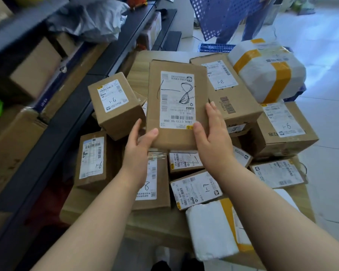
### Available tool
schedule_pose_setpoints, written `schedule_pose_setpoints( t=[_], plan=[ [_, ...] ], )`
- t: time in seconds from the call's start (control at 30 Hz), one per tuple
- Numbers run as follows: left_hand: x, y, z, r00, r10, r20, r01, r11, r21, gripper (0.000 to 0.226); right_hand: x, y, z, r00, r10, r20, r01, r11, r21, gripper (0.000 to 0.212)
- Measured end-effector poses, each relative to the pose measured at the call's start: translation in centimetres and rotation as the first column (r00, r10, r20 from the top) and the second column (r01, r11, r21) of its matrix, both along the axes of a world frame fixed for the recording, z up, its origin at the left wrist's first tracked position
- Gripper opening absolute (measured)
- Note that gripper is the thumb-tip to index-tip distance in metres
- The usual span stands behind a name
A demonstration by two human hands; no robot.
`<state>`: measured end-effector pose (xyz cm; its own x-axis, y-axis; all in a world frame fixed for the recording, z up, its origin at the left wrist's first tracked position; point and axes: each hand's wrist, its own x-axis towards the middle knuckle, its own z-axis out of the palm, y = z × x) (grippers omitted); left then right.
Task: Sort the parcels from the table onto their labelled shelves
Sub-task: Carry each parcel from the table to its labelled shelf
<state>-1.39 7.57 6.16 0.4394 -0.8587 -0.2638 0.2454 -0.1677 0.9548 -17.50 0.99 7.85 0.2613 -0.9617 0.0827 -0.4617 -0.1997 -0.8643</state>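
Flat rectangular cardboard parcel (176,106), matte brown, white label, left hand (139,141) gripping its 7 o'clock corner, right hand (213,133) clasping 4 o'clock edge, fingers curled on it.

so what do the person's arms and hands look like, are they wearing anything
Both arms are bare as far up as the frame shows, with no sleeves in view. The left hand and the right hand wear no gloves, and no watch, bracelet or ring shows on the sides that face the camera. The fingernails that show look short and unpainted.
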Motion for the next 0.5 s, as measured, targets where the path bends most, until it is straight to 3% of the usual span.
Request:
schedule_pose_setpoints(
  t=[0.13, 0.23, 0.37, 0.5],
  plan=[
    [-1.2, 2.7, 0.8, 0.999, -0.023, -0.03, 0.021, 0.998, -0.057, 0.055, -1.3, 1.1, 0.5, 0.952, 0.045, 0.304, -0.127, 0.958, 0.256, 0.069],
    [-2.1, 4.9, 0.8, 0.998, 0.013, -0.061, -0.016, 0.999, -0.035, 0.05, -2.2, 1.9, 0.1, 0.883, 0.112, 0.456, -0.294, 0.888, 0.353, 0.075],
    [-2.6, 7.7, 0.5, 0.998, 0.068, 0.008, -0.069, 0.997, 0.025, 0.038, -1.8, 3.2, -0.9, 0.856, 0.194, 0.478, -0.402, 0.831, 0.384, 0.076],
    [-2.2, 10.8, -0.2, 0.992, 0.081, 0.099, -0.09, 0.993, 0.083, 0.046, -0.6, 5.2, -1.3, 0.849, 0.217, 0.481, -0.432, 0.809, 0.398, 0.072]
  ],
)
